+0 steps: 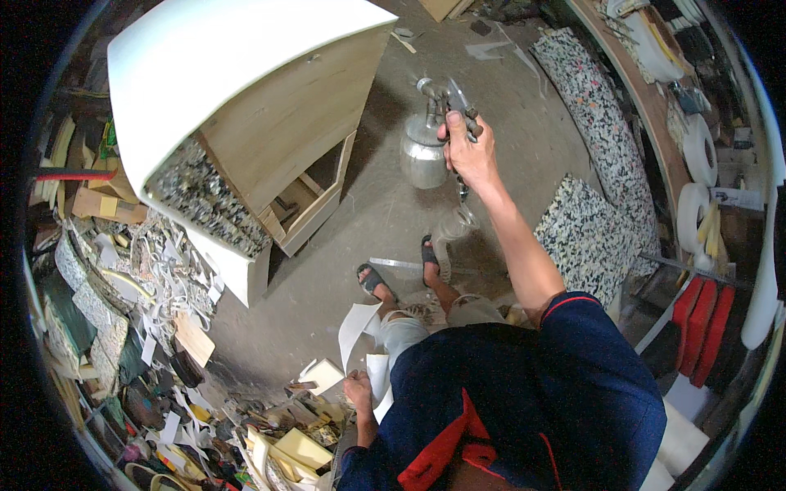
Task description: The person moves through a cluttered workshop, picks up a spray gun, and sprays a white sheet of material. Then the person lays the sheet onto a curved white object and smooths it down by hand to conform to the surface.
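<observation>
- Gripping a metal spray gun (423,151) by its handle in the right hand (472,151), with fingers wrapped closely round it; cannot tell whether squeezing the trigger.
- Holding it out over the concrete floor (327,299), ahead of the feet, with its rounded silver cup hanging below.
- Connected under the handle to a coiled, translucent hose (455,225).
- Holding a curved white sheet (355,327) by its lower end in the left hand (358,391), with fingers closed on it, near the left leg.
- Bordered on the left, apart from the gun, by a wooden frame (286,135) padded in white, with speckled foam showing at one end.
- Flanked on the right by speckled foam sheets (585,237) and upright red pads (700,327).
- Edged at far left and lower left by heaped offcuts (168,278) and yellow foam blocks (304,448).
</observation>
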{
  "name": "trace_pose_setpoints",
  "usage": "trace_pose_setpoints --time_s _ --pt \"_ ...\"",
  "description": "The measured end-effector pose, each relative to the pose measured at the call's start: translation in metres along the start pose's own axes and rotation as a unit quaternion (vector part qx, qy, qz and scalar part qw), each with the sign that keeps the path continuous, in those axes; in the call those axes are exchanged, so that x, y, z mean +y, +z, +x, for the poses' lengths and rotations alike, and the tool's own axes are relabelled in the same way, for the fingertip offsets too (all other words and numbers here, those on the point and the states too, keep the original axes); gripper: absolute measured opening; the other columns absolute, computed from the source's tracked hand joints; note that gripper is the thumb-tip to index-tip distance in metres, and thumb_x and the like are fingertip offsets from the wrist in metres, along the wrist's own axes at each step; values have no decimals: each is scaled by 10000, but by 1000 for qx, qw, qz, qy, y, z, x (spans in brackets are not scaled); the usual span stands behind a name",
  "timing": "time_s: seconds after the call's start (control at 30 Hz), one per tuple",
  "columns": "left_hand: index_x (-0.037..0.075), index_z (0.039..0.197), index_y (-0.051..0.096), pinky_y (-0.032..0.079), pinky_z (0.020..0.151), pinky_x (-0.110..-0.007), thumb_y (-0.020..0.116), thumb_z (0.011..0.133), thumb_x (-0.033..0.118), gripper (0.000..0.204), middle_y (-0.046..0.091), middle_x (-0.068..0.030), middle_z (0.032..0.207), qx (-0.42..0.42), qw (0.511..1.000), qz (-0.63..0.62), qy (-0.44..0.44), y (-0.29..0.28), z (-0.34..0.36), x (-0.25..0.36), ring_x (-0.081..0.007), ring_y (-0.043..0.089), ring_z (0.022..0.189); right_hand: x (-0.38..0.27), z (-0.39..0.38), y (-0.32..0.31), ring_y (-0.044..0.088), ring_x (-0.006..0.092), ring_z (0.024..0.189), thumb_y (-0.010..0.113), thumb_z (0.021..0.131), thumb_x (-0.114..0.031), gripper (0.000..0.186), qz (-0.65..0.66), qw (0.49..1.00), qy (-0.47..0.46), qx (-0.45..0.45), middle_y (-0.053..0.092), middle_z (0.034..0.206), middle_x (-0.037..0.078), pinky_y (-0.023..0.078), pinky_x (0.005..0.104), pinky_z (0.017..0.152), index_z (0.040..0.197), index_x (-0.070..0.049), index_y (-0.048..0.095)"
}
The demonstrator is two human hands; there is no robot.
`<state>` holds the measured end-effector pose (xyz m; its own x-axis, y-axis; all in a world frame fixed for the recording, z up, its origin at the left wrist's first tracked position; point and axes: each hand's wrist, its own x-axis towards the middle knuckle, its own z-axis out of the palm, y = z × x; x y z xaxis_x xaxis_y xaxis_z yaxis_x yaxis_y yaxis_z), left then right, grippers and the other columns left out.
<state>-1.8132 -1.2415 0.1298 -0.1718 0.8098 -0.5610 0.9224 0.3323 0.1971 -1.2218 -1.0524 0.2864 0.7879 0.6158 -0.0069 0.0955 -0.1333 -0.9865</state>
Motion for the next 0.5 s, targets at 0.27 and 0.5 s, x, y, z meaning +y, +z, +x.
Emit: trace_pose_setpoints --time_s 0.27,0.5 --pt "-66 1025 710 526 847 -460 679 788 259 403 680 -316 933 10 1000 -27 9 -33 14 -14 -436 679 930 -63 -75 34 516 59 498 559 957 -535 492 92 992 41 -74 577 706 3 425 235 413 958 -43 552" --pt "-59 1033 711 527 847 -436 702 802 258 392 687 -298 943 41 998 -42 33 -70 52 -43 -412 686 929 -109 -140 71 521 61 516 545 921 -620 612 109 985 30 -131 604 800 22 430 219 423 1058 -24 561"
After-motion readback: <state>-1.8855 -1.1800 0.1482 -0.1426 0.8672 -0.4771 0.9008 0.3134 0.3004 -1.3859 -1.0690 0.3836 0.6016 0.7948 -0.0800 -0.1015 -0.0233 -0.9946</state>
